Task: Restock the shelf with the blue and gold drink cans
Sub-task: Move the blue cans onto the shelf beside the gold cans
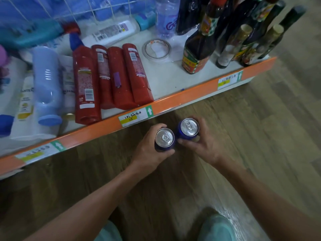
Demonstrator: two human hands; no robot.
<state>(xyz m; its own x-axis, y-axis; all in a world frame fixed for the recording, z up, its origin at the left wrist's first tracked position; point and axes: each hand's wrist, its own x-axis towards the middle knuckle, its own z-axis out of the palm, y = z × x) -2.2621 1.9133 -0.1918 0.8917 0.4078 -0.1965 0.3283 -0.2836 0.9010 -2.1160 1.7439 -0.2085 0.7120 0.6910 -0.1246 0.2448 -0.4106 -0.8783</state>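
Just before the white shelf with an orange front edge (173, 101), the left hand (149, 151) clamps its grip round an upright blue aluminium drink can (164, 137). The right hand (204, 142) clamps a second blue can (189, 127) just beside it.

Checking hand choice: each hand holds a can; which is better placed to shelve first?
Probably right: the can in the right hand sits nearer the shelf edge, below its bare patch beside the red bottles.

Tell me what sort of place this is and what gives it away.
Most likely a small shop aisle: the shelf has an orange edge strip with handwritten price labels, red bottles lie in a row on it, and dark bottles stand at its right end.
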